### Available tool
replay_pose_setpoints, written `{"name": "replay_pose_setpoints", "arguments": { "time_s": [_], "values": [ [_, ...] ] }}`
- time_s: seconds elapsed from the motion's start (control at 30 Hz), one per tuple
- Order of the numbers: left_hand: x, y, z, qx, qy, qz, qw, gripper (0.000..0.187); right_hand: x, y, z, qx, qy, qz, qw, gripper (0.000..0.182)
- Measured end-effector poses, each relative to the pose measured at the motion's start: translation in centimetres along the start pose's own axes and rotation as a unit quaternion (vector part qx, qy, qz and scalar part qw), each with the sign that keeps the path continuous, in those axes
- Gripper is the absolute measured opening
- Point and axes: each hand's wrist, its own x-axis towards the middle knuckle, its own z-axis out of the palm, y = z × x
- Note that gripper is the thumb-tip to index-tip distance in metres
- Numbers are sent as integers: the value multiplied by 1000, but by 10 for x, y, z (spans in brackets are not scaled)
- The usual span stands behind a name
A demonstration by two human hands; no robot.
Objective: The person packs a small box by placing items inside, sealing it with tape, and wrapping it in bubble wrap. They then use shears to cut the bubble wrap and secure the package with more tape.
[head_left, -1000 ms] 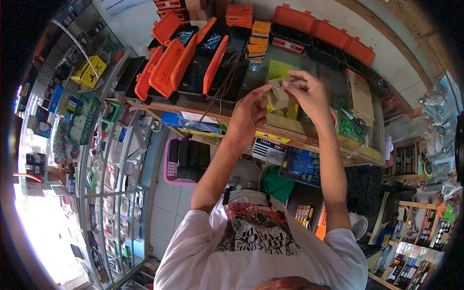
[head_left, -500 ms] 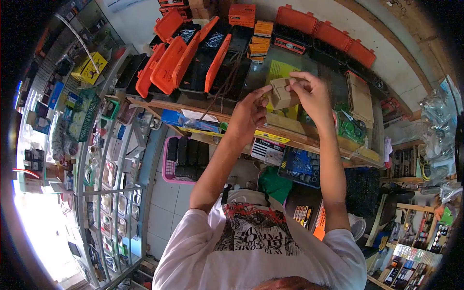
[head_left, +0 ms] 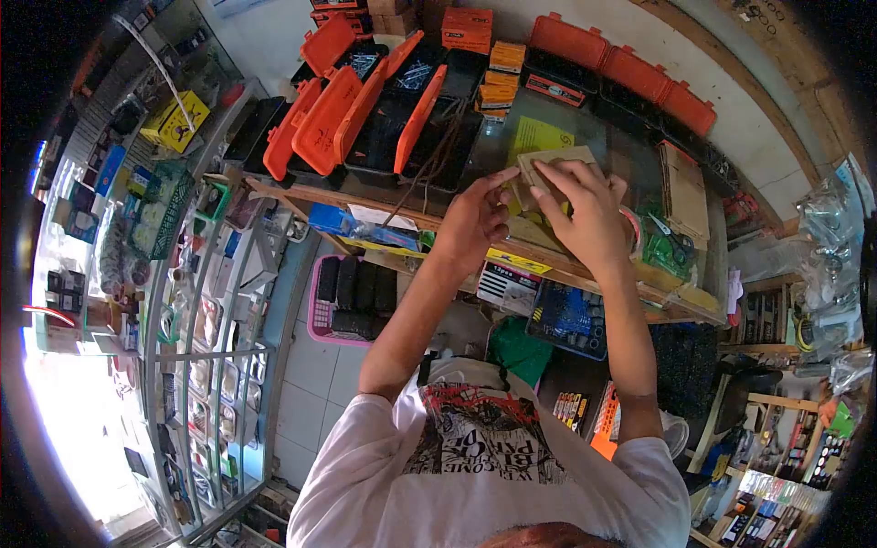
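Observation:
A small brown cardboard box (head_left: pixel 575 154) is held between my two hands above the glass counter top. My left hand (head_left: pixel 473 219) grips its left edge with the thumb and index finger, the other fingers curled below. My right hand (head_left: pixel 585 212) lies over the top and right side of the box, fingers bent and pressing on its flap. Much of the box is hidden under the right fingers. Behind it, a yellow-green printed sheet (head_left: pixel 537 134) shows on the counter.
Black cases with orange lids (head_left: pixel 331 121) stand at the counter's left, some holding screws. Small orange boxes (head_left: pixel 501 78) are stacked behind. To the right lie flat cardboard pieces (head_left: pixel 683 187) and scissors (head_left: pixel 671 236) by green plastic. A pink basket (head_left: pixel 322 310) sits below.
My right hand has turned and moved down over the box, its fingers now across the top flap. The box looks flatter and tilted. My left hand stays at its left edge.

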Motion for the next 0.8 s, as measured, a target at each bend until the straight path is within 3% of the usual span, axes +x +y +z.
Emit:
{"name": "replay_pose_setpoints", "arguments": {
  "time_s": [0.17,0.37,0.5,0.8],
  "values": [
    [4,5,5,24,56,-35,998,29,-5,3,7,-27,16,-40,999,29],
    [9,2,0,9,43,-33,998,20,-5,3,8,-43,1,-41,998,30],
    [8,5,9,19,83,-41,996,14,-5,7,12,-76,14,-64,995,28],
    [22,-12,10,22,134,6,991,16,-10,14,18,-68,44,-77,994,27]
  ]
}}
